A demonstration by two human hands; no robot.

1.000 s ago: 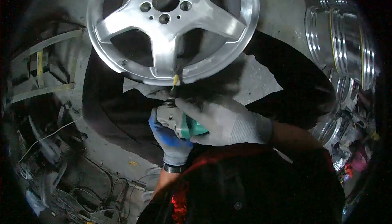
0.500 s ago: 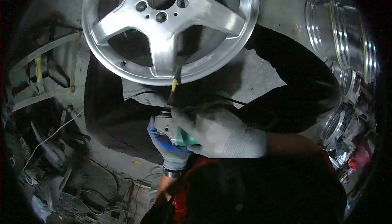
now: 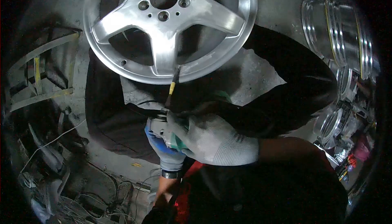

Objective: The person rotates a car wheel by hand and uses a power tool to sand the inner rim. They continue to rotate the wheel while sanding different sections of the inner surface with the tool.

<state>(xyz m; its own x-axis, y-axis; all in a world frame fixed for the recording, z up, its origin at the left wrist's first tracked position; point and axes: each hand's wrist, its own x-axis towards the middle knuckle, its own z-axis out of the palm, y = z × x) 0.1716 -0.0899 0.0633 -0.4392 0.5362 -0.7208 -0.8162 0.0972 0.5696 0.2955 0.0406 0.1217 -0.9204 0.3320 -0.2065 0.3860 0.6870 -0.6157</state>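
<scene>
A silver five-spoke alloy wheel (image 3: pixel 165 48) lies face up in front of me, between my legs. Both my hands grip a grinder (image 3: pixel 163 130) with a grey metal head and green body. Its thin shaft, yellow in the middle (image 3: pixel 172 88), points away from me, and the dark tip reaches the rim beside the lowest spoke. My left hand (image 3: pixel 165 152), in a blue-and-grey glove, is wrapped under the grinder's head. My right hand (image 3: pixel 212 136), in a white knit glove, closes over the green body from the right. Some of its fingers are hidden.
Shiny wheel rims (image 3: pixel 335 34) stand stacked at the right, above a smaller ring (image 3: pixel 330 122) and mixed scraps. A taped frame-like part (image 3: pixel 43 69) is at the left. Cables and dark parts (image 3: pixel 98 187) lie at lower left. My bent legs (image 3: pixel 294 89) flank the wheel.
My hands and the grinder have shifted slightly left and down in view. The shaft's tip stays beside the same spoke, at a slightly different slant.
</scene>
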